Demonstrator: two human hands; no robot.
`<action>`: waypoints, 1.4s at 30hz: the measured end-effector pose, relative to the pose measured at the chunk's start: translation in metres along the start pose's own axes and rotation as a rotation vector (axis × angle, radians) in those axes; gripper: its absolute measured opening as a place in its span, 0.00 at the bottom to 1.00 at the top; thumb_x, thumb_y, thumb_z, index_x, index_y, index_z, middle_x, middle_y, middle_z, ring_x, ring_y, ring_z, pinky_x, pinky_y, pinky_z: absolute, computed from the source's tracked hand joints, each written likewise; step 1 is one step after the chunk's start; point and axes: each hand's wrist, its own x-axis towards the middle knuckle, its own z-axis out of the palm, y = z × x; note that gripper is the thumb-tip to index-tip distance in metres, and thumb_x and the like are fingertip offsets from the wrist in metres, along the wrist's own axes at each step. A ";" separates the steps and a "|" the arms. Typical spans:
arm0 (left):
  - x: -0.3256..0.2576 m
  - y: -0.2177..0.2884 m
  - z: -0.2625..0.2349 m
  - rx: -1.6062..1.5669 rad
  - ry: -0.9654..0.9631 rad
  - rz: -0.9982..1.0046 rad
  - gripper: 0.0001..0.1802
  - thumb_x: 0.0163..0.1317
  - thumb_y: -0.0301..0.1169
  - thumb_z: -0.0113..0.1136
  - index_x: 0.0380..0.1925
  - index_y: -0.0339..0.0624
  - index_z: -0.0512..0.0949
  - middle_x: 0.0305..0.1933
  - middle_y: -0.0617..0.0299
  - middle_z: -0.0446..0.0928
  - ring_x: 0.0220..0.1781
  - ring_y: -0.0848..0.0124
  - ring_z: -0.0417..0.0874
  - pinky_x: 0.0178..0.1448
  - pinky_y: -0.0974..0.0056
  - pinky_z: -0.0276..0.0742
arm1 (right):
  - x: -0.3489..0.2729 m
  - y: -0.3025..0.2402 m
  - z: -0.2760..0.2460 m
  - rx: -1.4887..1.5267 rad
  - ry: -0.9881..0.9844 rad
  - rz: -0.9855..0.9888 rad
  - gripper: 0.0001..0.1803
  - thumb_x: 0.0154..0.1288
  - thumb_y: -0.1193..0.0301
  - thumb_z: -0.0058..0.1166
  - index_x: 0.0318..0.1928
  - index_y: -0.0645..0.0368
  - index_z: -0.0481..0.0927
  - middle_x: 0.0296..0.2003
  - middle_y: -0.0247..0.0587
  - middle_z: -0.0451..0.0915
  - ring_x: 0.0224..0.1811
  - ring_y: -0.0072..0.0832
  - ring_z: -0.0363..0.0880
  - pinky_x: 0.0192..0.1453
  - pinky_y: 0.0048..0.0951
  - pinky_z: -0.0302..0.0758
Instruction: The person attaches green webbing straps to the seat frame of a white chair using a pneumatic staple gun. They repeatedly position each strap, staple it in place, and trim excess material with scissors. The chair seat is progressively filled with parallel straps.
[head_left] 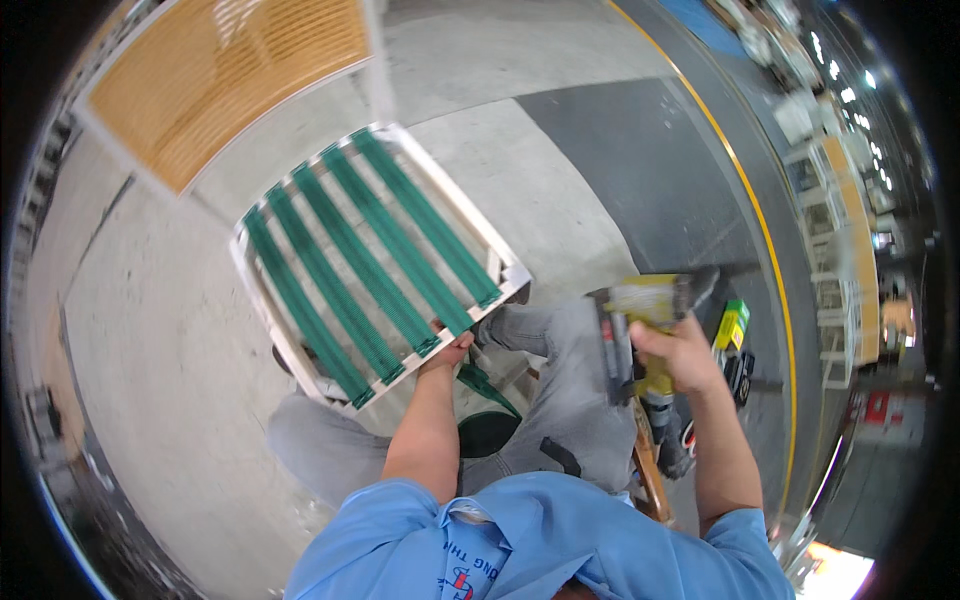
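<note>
A pale wooden seat frame (458,205) is tilted in front of me, its near edge by my knees. Several green webbing straps (345,235) run side by side across it. My left hand (455,352) is closed on the near rail, its fingers partly hidden under the frame. To the right, my right hand (685,358) is wrapped round the handle of a yellow-green staple gun (645,300), which is held up over my right thigh, apart from the frame and blurred. A loose green webbing strap (490,388) hangs below my left hand, leading to a dark green roll (488,434).
A white-framed panel with a tan woven surface (230,90) stands at the far left. Right of my leg sit a yellow-green box (732,325) and dark tools (740,372). A yellow line (745,175) crosses the floor; pale frames (835,260) stand beyond it.
</note>
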 end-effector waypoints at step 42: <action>-0.017 -0.015 -0.006 0.209 0.205 -0.425 0.25 0.68 0.49 0.58 0.41 0.34 0.82 0.30 0.49 0.82 0.22 0.58 0.76 0.29 0.49 0.75 | 0.038 -0.006 0.123 -0.256 -0.239 0.037 0.16 0.73 0.61 0.65 0.44 0.63 0.83 0.30 0.33 0.81 0.24 0.21 0.79 0.26 0.27 0.75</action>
